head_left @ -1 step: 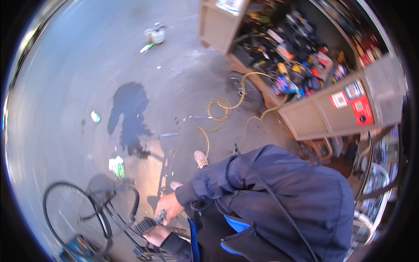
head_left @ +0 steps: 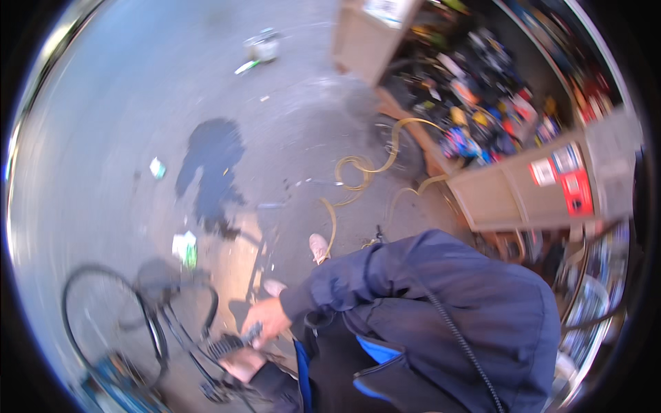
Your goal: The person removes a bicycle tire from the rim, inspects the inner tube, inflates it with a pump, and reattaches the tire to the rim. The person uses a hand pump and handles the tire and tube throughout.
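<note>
My right hand (head_left: pixel 268 320) grips the grey handle of a dark ridged object (head_left: pixel 227 346), too blurred to identify exactly. My left hand (head_left: pixel 242 365) is just below it, against the ridged part, its fingers largely hidden. Left of both hands lies a black bicycle frame (head_left: pixel 182 335), with a wheel (head_left: pixel 68 323) at the lower left. A dark teal box-like object (head_left: pixel 110 377) is partly under the wheel. My shoe (head_left: pixel 318 248) shows above my right sleeve.
An open wooden cabinet (head_left: pixel 516 186) at the right holds a jumble of colourful items. A yellow hose (head_left: pixel 354 179) coils on the floor by a wheel. A pale container (head_left: pixel 263 47), green-and-white litter (head_left: pixel 184 248), a dark wet patch (head_left: pixel 210 172) and a board (head_left: pixel 234 261) lie around.
The view has shifted slightly, with the cabinet and far floor items appearing farther right and more blurred. Both hands remain at the ridged object, a little higher and further left in the picture.
</note>
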The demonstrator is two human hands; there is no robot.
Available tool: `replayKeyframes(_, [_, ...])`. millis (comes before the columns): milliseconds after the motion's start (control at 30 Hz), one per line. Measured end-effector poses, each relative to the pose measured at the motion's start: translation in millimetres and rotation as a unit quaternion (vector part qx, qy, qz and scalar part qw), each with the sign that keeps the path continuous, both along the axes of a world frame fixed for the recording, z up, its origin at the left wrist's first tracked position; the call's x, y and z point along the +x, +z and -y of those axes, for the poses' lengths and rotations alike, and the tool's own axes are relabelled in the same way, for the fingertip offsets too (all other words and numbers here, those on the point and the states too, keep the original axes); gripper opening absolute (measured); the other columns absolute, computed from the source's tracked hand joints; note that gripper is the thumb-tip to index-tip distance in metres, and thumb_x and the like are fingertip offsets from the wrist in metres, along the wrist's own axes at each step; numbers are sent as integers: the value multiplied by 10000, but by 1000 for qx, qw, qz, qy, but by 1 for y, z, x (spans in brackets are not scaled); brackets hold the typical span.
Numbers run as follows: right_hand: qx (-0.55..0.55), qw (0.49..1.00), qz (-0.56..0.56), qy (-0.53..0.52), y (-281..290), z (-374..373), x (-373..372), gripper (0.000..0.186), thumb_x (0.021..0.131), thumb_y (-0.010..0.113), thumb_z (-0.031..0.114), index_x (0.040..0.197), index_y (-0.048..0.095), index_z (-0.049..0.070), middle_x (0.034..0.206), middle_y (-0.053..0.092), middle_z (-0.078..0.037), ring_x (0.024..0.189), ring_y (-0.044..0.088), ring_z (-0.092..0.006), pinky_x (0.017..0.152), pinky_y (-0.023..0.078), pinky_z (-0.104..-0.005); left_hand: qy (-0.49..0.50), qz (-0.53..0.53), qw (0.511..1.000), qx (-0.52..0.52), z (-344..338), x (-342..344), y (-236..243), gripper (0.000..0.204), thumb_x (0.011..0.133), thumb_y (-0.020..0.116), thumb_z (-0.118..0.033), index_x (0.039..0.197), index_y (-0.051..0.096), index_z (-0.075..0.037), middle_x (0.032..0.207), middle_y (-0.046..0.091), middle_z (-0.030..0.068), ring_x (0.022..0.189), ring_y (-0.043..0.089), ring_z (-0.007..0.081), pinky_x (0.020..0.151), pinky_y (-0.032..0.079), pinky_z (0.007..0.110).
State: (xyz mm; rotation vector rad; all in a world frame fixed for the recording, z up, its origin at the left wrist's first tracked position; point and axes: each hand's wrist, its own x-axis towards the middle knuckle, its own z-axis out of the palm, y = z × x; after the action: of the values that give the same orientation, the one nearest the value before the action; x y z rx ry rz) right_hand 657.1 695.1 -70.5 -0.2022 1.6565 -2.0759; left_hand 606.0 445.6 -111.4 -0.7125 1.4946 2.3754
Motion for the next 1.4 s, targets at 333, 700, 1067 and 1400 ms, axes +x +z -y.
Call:
replayKeyframes(333, [29, 997, 23, -61, 95, 15, -73, 604, 923, 695, 421, 1261, 629, -75, 658, 605, -51, 570, 551, -129, 554, 443, -267, 220, 130, 962, 91, 124, -6, -78, 747, 980, 604, -605, 1358, 497, 31, 1331, 553, 188, 1194, 568, 310, 1018, 511, 467])
replayKeyframes(700, [-186, 981, -40, -41, 154, 43, -146, 516, 984, 691, 424, 1312, 606, 35, 971, 529, -112, 524, 487, -104, 410, 378, -229, -5, -152, 899, 411, 129, -198, -76, 772, 880, 752, -587, 1371, 558, -25, 1301, 646, 160, 1244, 578, 279, 1170, 360, 476])
replayKeyframes(1067, [-10, 942, 156, -296, 82, 15, -238, 550, 1078, 519, 438, 1427, 521, 12, 1194, 671, -181, 701, 575, -101, 495, 443, -199, -54, -153, 948, 272, 188, -224, -6, 493, 1047, 569, -359, 1345, 583, 33, 1165, 662, 115, 1093, 630, 211, 962, 505, 381])
replayKeyframes(1400, [441, 855, 256, -94, -110, 38, -267, 736, 814, 853, 353, 1337, 550, -67, 883, 678, -121, 626, 649, -161, 517, 528, -325, -167, -89, 980, 55, 225, -157, 44, 271, 1011, 635, -208, 1186, 575, -11, 787, 674, 177, 612, 665, 238, 571, 552, 339])
